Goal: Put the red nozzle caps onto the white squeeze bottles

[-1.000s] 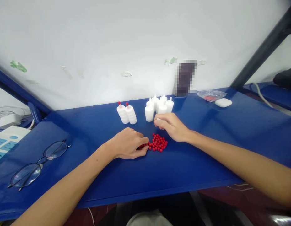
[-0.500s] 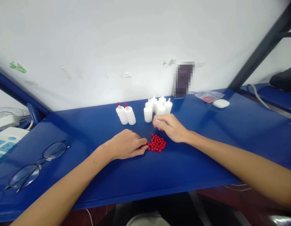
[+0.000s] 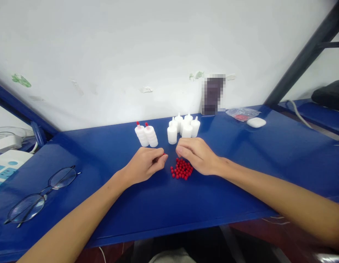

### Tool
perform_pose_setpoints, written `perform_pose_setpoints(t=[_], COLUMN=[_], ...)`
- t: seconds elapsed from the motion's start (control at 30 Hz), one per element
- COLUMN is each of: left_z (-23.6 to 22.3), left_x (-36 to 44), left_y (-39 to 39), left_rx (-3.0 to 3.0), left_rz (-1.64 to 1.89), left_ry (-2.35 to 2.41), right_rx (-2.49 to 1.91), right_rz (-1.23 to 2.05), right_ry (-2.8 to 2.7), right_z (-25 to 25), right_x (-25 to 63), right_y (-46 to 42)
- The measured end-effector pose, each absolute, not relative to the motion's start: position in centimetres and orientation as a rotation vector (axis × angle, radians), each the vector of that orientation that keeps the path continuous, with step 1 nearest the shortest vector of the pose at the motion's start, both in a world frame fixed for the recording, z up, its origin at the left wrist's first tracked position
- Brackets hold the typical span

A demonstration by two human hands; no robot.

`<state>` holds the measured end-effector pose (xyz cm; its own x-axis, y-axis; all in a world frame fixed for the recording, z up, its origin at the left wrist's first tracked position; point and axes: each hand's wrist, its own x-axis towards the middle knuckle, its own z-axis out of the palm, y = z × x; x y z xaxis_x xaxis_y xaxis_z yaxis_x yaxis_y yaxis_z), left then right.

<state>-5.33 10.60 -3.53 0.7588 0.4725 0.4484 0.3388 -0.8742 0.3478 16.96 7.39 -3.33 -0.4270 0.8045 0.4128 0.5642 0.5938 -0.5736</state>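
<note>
At the far left, a white power strip [image 3: 14,165] with blue socket panels sits at the edge of the blue counter [image 3: 111,219]. Next comes a pair of glasses [image 3: 44,193], thin-framed, lying on the counter with both lenses showing. Farther back, two white bottles [image 3: 146,136] stand side by side, touching, each with a red cap on its tip.

Just in front of them is the left hand [image 3: 143,164], its thumb and fingers pinched narrow around a small red cap [image 3: 165,154] (only a sliver of it shows). To the right of that hand, and apart from it, a pile of loose red caps [image 3: 182,168] is spread on the counter, between the two hands.

Behind the pile stands a cluster of white bottles [image 3: 172,135], close together, several with bare pointed tips. The right hand [image 3: 198,155] is in front of this cluster, at the right edge of the pile; its fingers curl inward (the palm is hidden), so I cannot tell how tightly they close or whether they hold anything.

Toward the back right, a blurred-out dark shape [image 3: 213,93] is against the wall. Beyond it lie a clear plastic bag [image 3: 242,113] with something red inside and, just beside that, a rounded white case [image 3: 256,122].
</note>
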Motion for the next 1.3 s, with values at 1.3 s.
perform_pose_setpoints(t=[1.3], left_z=[-1.0], left_x=[-6.1], left_y=[10.5], left_rx=[2.474], left_rz=[0.702], left_ry=[0.723], right_rx=[-1.186], right_rz=[0.24], right_ry=[-2.236], right_z=[-2.8], right_x=[16.5], right_y=[6.8])
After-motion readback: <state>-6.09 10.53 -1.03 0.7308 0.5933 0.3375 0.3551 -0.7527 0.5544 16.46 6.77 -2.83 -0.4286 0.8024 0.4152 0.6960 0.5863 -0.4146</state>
